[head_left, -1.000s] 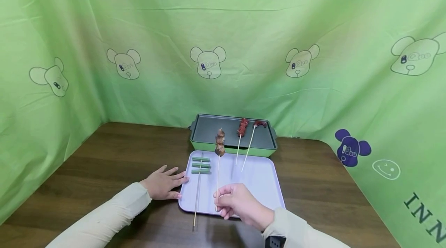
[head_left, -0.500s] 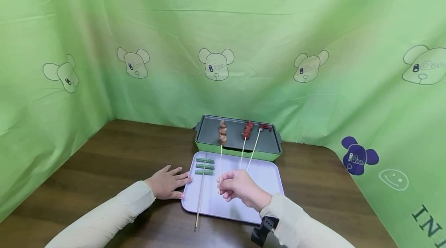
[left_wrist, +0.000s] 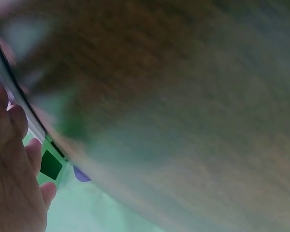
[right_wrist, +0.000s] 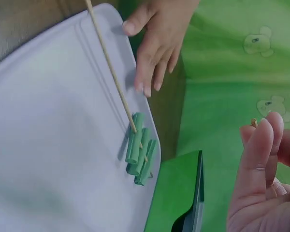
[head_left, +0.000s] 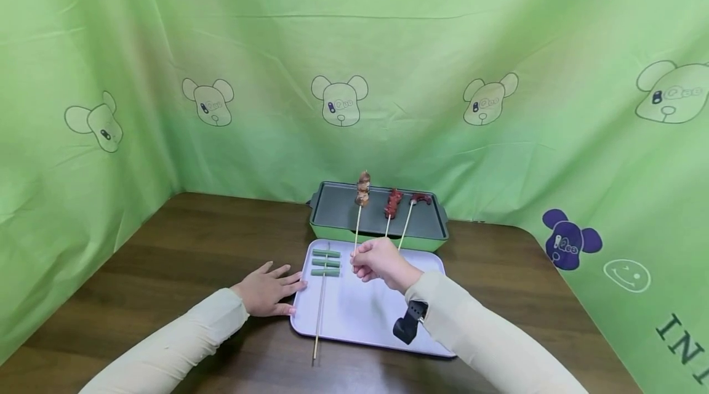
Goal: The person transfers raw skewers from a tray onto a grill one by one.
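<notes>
My right hand (head_left: 382, 263) pinches the lower end of a wooden stick whose top carries browned meat pieces, a meat skewer (head_left: 362, 189). The skewer stands tilted upright, its meat in front of or over the grill plate (head_left: 338, 204); whether it touches cannot be seen. In the right wrist view, the stick's end shows between thumb and fingertips. My left hand (head_left: 268, 290) lies flat with fingers spread, fingertips at the left edge of the pale purple tray (head_left: 382, 311). A skewer with green vegetable pieces (head_left: 325, 263) lies on the tray's left side, its stick overhanging the front edge.
Behind the tray stands a green-sided grill (head_left: 343, 233). A red meat skewer (head_left: 394, 203) and a skewer with a curled dark-red piece (head_left: 421, 199) lie on it, sticks pointing forward. A green curtain (head_left: 266, 154) surrounds the wooden table (head_left: 210, 240).
My right hand has moved forward and slightly right with the meat skewer, bringing the meat from above the tray to the grill. The left hand stays at the tray's edge.
</notes>
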The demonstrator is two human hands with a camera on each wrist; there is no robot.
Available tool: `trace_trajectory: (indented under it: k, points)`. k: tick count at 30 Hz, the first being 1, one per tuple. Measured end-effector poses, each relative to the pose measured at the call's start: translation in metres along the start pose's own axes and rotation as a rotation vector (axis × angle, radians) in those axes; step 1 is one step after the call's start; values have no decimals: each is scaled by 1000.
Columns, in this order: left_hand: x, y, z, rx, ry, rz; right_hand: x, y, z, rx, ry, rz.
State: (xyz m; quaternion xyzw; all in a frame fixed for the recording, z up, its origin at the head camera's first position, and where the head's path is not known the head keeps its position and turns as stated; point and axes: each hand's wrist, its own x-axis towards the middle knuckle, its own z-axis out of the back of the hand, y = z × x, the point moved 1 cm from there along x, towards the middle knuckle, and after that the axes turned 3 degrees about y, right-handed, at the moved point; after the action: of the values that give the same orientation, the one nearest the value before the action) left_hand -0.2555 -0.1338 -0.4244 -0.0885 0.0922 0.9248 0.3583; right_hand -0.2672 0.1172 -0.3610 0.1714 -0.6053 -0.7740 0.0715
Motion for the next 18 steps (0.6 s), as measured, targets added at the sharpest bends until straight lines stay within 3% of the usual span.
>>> trace_trajectory:
  k: [8,18]
  points:
    - [1,1,0,1,11,8,13,4,-3,-52,-19,-40]
    - [2,1,-1,-14,3,-1,27,-1,17,-45,-47,-98]
